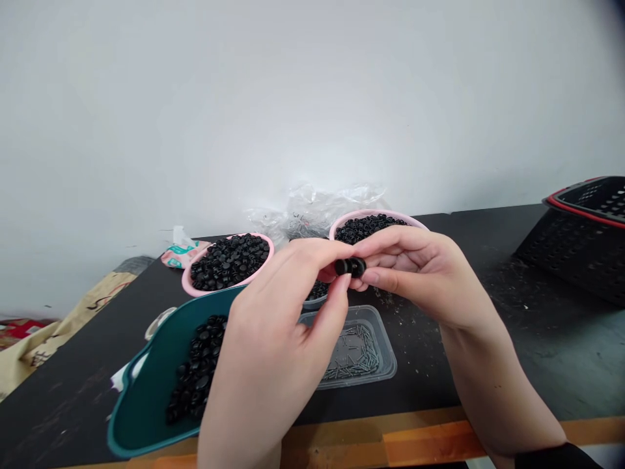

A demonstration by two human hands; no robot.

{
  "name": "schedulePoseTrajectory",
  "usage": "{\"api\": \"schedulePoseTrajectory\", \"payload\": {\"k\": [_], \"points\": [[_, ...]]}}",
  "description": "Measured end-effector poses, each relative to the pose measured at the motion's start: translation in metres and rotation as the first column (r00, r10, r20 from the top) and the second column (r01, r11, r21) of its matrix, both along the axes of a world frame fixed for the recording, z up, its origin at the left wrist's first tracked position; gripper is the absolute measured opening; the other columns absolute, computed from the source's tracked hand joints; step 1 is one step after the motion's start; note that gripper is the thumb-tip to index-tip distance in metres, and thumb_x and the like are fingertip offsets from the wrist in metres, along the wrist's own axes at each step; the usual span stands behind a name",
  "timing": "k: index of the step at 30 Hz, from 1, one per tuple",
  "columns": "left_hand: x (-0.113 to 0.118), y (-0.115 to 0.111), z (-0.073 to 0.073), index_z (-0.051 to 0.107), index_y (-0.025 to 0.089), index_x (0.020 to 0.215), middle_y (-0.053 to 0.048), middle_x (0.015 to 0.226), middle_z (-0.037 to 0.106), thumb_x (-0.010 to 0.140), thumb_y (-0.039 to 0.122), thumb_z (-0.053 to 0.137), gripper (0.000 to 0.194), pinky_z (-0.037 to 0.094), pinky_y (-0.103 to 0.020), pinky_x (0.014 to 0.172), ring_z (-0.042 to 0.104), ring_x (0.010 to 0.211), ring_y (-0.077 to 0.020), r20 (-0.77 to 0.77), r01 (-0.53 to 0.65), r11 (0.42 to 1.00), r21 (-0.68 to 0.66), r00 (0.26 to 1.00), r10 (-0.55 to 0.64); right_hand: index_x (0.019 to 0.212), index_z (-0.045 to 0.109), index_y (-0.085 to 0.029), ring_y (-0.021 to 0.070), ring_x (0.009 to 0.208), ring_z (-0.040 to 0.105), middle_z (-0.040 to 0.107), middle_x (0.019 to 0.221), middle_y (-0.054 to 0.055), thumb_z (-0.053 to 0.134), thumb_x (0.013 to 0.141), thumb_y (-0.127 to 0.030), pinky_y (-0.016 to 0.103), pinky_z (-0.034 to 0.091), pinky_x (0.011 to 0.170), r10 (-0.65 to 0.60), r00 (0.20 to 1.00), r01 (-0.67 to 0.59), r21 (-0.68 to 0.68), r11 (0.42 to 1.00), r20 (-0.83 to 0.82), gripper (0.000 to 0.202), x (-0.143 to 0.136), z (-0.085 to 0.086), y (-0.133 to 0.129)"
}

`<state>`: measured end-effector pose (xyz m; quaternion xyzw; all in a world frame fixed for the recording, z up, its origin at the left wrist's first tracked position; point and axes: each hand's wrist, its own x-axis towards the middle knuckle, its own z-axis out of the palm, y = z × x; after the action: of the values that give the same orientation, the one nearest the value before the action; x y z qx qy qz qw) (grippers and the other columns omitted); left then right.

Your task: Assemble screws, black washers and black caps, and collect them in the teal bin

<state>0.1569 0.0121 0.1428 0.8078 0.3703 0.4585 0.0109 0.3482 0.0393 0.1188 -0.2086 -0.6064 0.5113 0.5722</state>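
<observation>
Between my two hands is a small black spool-shaped plastic piece (350, 266), with a round cap at its left end and a wider disc at its right. My left hand (278, 312) pinches the cap end between thumb and forefinger. The fingers of my right hand (410, 260) close on the disc end, and a narrow gap shows between the two ends. Below them lies a clear plastic tray (385, 352) of small metal pins. A teal scoop-shaped basin (146, 397) with black round parts (198, 365) is left of my left hand, which partly hides it.
Pink bowls of black parts stand at the back left (187, 280) and behind my hands (351, 215). Clear plastic bags (312, 208) lie against the wall. A black perforated basket (581, 241) with a red rim is at the right. Tissue packaging (183, 253) sits at the left.
</observation>
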Motion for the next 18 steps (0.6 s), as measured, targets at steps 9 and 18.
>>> {"api": "schedulePoseTrajectory", "payload": {"k": [9,18], "points": [[0.0008,-0.0004,-0.0025,0.061,0.033,0.118,0.005,0.109,0.07,0.099,0.012,0.058,0.029,0.057,-0.024,0.084,0.068,0.092,-0.0122,-0.028,0.011,1.0,0.004,1.0,-0.011,0.099,0.081,-0.023,0.0143,0.078,0.081,0.083,0.083,0.0,0.082,0.083,-0.007,0.022,0.069,0.075,-0.033,0.999,0.033,-0.017,0.999,0.017,0.022,0.0001,0.0012,-0.0019],[0.0027,0.0029,-0.0031,0.063,0.03,0.117,0.005,0.11,0.072,0.101,0.013,0.057,0.025,0.056,-0.023,0.096,0.069,0.101,-0.0119,-0.04,0.025,0.999,0.035,0.999,-0.024,0.095,0.081,-0.021,0.0126,0.071,0.079,0.081,0.078,-0.001,0.085,0.079,-0.007,0.02,0.068,0.07,-0.057,0.998,0.057,-0.064,0.996,-0.001,0.022,-0.0003,0.0019,-0.0012]]}}
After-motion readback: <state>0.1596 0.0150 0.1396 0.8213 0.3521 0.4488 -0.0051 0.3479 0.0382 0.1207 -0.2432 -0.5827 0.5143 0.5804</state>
